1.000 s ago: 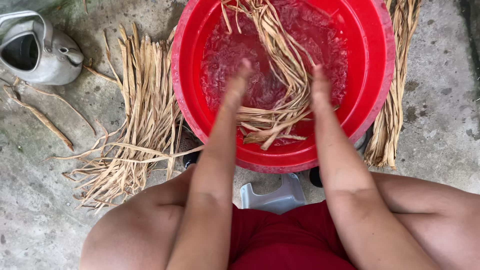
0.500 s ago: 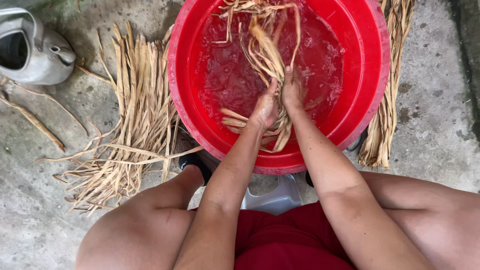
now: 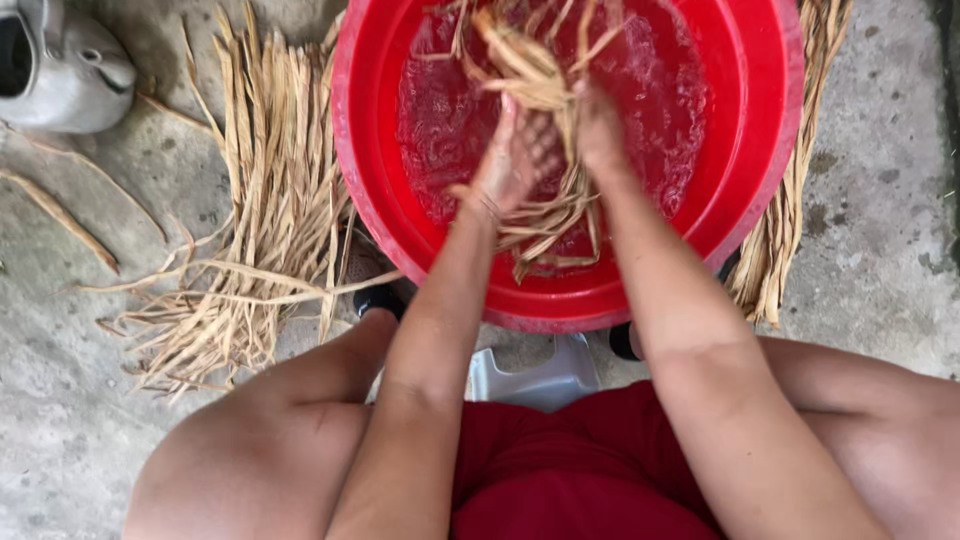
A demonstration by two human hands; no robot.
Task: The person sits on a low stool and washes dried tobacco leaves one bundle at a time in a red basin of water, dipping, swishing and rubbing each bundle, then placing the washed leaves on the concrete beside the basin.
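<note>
A big red plastic basin [image 3: 760, 150] holds water and a bundle of wet dried leaf strips [image 3: 525, 70]. Both of my hands are over the middle of the basin, pressed close together around that bundle. My left hand [image 3: 512, 160] grips the strips from the left, fingers curled. My right hand [image 3: 598, 130] clasps them from the right. Loose strip ends hang down below my hands toward the basin's near rim.
A pile of dry leaf strips [image 3: 265, 220] lies on the concrete left of the basin, another bunch [image 3: 790, 220] sits under its right side. A grey metal kettle [image 3: 60, 70] stands at the top left. A small grey stool [image 3: 540, 375] shows between my knees.
My hands came together from apart, gathered the strips and lifted the bundle up out of the water toward the basin's middle.
</note>
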